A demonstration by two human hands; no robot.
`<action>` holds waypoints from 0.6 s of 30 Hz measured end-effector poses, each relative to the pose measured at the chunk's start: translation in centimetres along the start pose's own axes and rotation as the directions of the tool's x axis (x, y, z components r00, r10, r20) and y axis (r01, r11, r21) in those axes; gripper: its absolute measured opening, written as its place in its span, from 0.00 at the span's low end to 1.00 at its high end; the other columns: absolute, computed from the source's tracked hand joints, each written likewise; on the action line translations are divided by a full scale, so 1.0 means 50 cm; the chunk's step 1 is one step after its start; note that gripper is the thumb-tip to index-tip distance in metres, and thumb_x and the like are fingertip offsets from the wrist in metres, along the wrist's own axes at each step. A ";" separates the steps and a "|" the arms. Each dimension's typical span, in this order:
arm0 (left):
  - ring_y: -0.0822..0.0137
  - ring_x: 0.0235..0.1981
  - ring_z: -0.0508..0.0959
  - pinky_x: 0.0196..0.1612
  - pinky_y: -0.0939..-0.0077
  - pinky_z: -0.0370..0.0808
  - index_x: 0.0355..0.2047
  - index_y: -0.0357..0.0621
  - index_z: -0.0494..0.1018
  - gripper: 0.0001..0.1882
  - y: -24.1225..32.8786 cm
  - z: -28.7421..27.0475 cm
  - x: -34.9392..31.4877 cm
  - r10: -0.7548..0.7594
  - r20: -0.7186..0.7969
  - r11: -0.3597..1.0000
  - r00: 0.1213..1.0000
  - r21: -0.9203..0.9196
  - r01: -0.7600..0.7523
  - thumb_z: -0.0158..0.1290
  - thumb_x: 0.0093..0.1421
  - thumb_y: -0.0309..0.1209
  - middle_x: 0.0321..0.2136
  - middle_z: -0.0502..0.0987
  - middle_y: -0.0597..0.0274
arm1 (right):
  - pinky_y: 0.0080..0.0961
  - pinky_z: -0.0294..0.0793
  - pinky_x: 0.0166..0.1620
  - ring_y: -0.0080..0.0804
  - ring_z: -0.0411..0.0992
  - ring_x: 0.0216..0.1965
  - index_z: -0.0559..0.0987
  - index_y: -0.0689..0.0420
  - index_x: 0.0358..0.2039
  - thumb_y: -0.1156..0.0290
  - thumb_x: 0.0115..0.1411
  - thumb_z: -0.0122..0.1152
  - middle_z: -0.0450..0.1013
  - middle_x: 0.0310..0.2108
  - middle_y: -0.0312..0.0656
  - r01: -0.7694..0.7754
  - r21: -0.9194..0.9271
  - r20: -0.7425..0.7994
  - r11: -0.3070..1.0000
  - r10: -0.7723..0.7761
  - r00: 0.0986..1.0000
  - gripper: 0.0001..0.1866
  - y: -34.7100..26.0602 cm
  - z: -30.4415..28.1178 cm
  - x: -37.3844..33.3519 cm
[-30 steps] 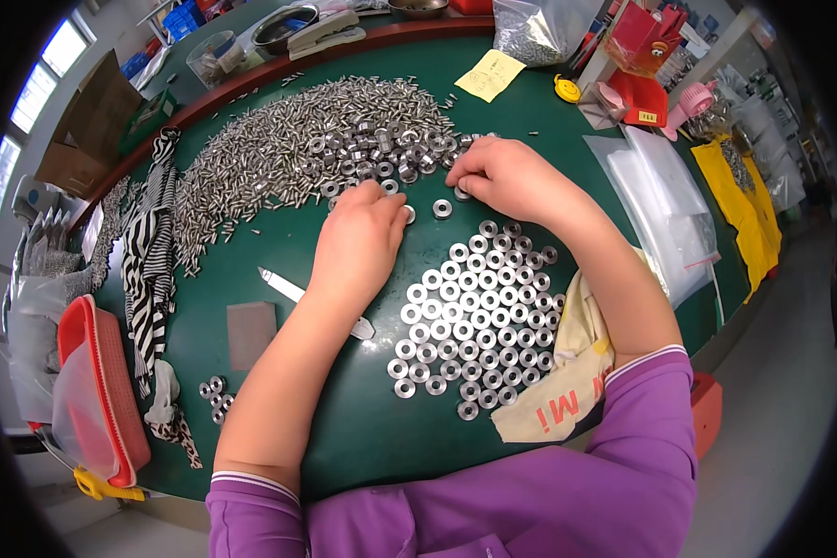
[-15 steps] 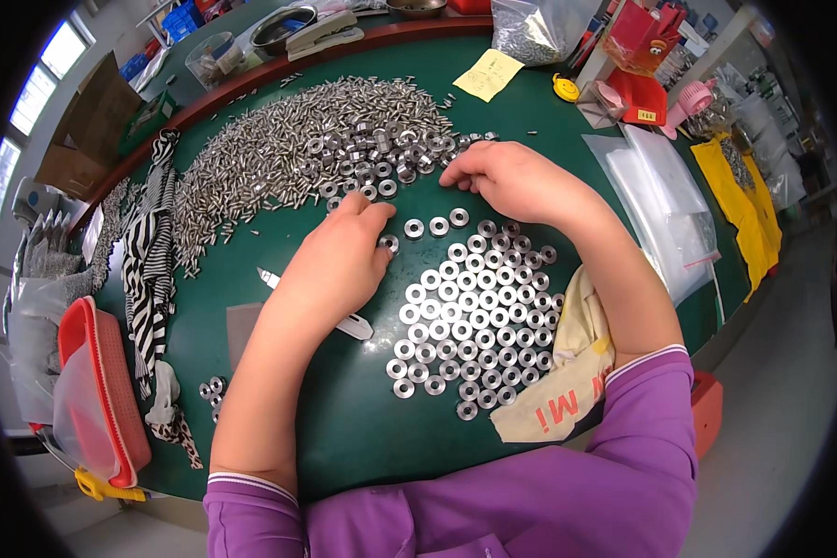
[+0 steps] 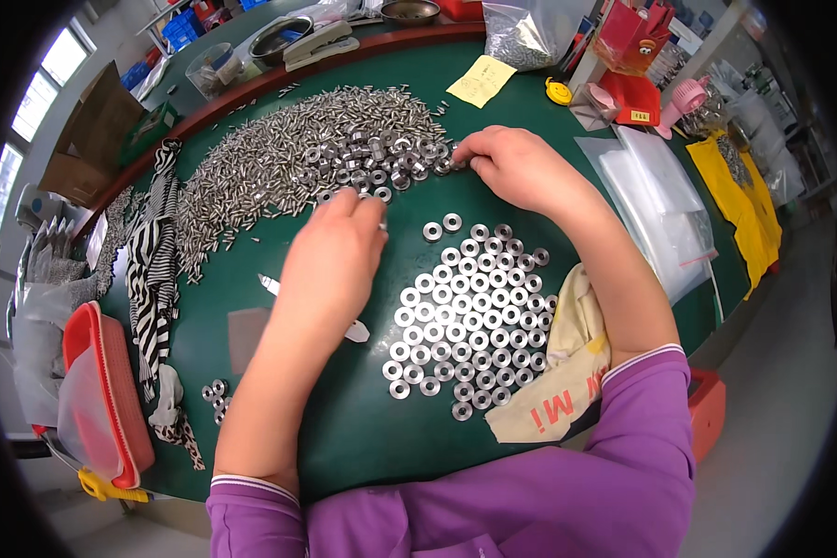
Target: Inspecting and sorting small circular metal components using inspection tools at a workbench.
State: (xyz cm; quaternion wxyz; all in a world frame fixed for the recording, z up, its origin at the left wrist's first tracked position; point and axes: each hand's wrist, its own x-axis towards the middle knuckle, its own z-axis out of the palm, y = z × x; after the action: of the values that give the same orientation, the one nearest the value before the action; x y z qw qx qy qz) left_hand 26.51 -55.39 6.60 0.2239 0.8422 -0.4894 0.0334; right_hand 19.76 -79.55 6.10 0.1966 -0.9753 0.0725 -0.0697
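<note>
My left hand (image 3: 337,256) is closed with curled fingers at the near edge of a heap of metal rings (image 3: 381,156). A bit of shiny metal ring (image 3: 382,224) shows at its fingertips. My right hand (image 3: 521,172) reaches to the heap's right end, its thumb and index finger bent close together against the rings; what lies between them is hidden. Between and nearer than the hands, many bright flat rings (image 3: 474,302) lie in a single layer, and two rings (image 3: 442,227) sit apart above them. Partly under my left forearm is a white-handled cutter knife (image 3: 356,331).
Small metal pins (image 3: 251,158) are piled behind the rings. A striped cloth (image 3: 153,251) and a red basket (image 3: 112,391) are at left. A pale printed cloth (image 3: 553,409) lies by my right elbow, clear plastic bags (image 3: 656,200) beyond it. A yellow note (image 3: 481,80) lies at the back.
My left hand has come back toward the heap, and rings that lay beside its thumb are no longer on the table there. My right hand has shifted slightly up along the heap's edge.
</note>
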 end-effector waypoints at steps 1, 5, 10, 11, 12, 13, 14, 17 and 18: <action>0.50 0.38 0.74 0.41 0.60 0.72 0.38 0.37 0.72 0.10 0.000 -0.037 -0.006 -0.039 -0.042 0.999 0.998 0.015 0.039 0.53 0.56 0.26 0.33 0.72 0.50 | 0.33 0.72 0.48 0.42 0.73 0.43 0.79 0.58 0.40 0.75 0.59 0.51 0.75 0.39 0.45 0.009 0.009 0.000 1.000 -0.009 1.000 0.11 -0.001 -0.002 0.000; 0.49 0.34 0.76 0.38 0.61 0.72 0.40 0.39 0.73 0.11 -0.054 -0.160 -0.082 -0.212 -0.041 0.976 0.976 0.035 0.213 0.53 0.56 0.25 0.33 0.72 0.51 | 0.34 0.72 0.49 0.43 0.73 0.43 0.79 0.58 0.40 0.74 0.58 0.51 0.75 0.39 0.47 0.032 -0.015 -0.022 0.999 -0.032 0.999 0.12 0.011 -0.008 -0.001; 0.47 0.37 0.76 0.41 0.63 0.73 0.42 0.39 0.73 0.12 -0.189 -0.234 -0.245 -0.466 -0.090 0.866 0.880 0.161 0.474 0.54 0.57 0.26 0.37 0.74 0.49 | 0.29 0.73 0.46 0.37 0.74 0.40 0.78 0.59 0.42 0.75 0.58 0.55 0.75 0.39 0.45 -0.015 0.019 -0.031 1.000 0.016 0.999 0.12 -0.001 -0.027 0.000; 0.48 0.37 0.76 0.41 0.63 0.73 0.42 0.39 0.73 0.12 -0.211 -0.236 -0.274 -0.499 -0.083 0.846 0.863 0.170 0.505 0.54 0.57 0.26 0.37 0.74 0.48 | 0.28 0.73 0.46 0.36 0.74 0.40 0.78 0.59 0.43 0.75 0.58 0.55 0.75 0.39 0.44 -0.029 0.052 -0.022 0.998 0.030 0.999 0.12 -0.008 -0.028 -0.002; 0.48 0.37 0.76 0.41 0.63 0.73 0.42 0.39 0.73 0.12 -0.225 -0.229 -0.286 -0.518 -0.068 0.837 0.853 0.167 0.522 0.54 0.57 0.27 0.37 0.74 0.48 | 0.28 0.73 0.45 0.34 0.74 0.39 0.78 0.59 0.43 0.75 0.58 0.55 0.75 0.39 0.44 -0.061 0.073 -0.016 0.995 0.062 0.998 0.12 -0.007 -0.031 -0.007; 0.49 0.36 0.76 0.40 0.63 0.73 0.41 0.38 0.73 0.12 -0.232 -0.224 -0.298 -0.532 -0.051 0.832 0.845 0.155 0.533 0.55 0.56 0.26 0.35 0.74 0.49 | 0.27 0.73 0.45 0.33 0.74 0.38 0.78 0.59 0.43 0.75 0.58 0.55 0.75 0.39 0.43 -0.075 0.086 0.000 0.993 0.075 0.997 0.12 -0.006 -0.033 -0.009; 0.50 0.36 0.76 0.40 0.64 0.73 0.41 0.38 0.73 0.12 -0.234 -0.218 -0.307 -0.521 -0.027 0.846 0.853 0.117 0.520 0.55 0.56 0.26 0.34 0.73 0.50 | 0.27 0.73 0.45 0.33 0.74 0.38 0.78 0.59 0.43 0.75 0.58 0.55 0.75 0.39 0.43 -0.076 0.085 -0.004 0.994 0.076 0.997 0.12 -0.010 -0.032 -0.008; 0.52 0.34 0.76 0.39 0.66 0.73 0.40 0.39 0.73 0.13 -0.230 -0.195 -0.316 -0.485 0.063 0.873 0.872 0.086 0.479 0.57 0.54 0.25 0.32 0.73 0.51 | 0.28 0.73 0.46 0.35 0.74 0.39 0.79 0.58 0.43 0.74 0.57 0.56 0.75 0.39 0.44 -0.043 0.064 -0.010 0.997 0.044 0.999 0.13 0.003 -0.030 -0.009; 0.52 0.34 0.76 0.39 0.66 0.73 0.40 0.39 0.73 0.13 -0.224 -0.190 -0.321 -0.501 0.103 0.864 0.859 0.123 0.489 0.57 0.53 0.25 0.32 0.73 0.51 | 0.28 0.73 0.46 0.37 0.75 0.40 0.79 0.58 0.42 0.74 0.57 0.56 0.75 0.38 0.45 -0.054 0.070 0.004 0.996 0.054 0.999 0.13 0.001 -0.026 -0.004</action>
State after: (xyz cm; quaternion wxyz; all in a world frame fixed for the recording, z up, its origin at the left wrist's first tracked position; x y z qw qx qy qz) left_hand 29.14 -33.78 6.82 0.1531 0.9494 -0.2680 -0.0580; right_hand 19.36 -80.05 7.26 0.2324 -0.9656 0.0963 -0.0657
